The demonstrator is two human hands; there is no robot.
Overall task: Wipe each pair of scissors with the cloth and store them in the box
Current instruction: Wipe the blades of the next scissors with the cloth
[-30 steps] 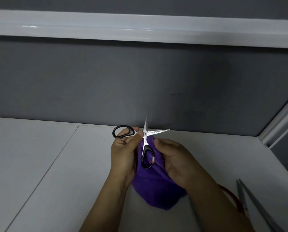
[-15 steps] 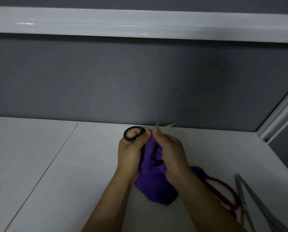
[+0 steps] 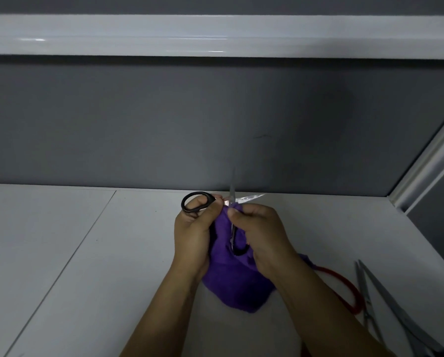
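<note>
The scissors [image 3: 231, 200] are held above the bench [image 3: 87, 253], blades spread into a V so each edge can be reached singly. The left hand [image 3: 192, 238] grips one black loop, fingers [image 3: 210, 208] closed on it, steadying the tool; the other loop hangs down against the cloth [image 3: 236, 284]. The right hand [image 3: 262, 238] pinches a fold of that purple cloth onto the metal near the pivot, the rest bunched beneath, probably to keep skin off the edges. To the right lie red-handled scissors [image 3: 356, 292] and a slim grey pair [image 3: 393, 306], likely waiting. No box shows.
</note>
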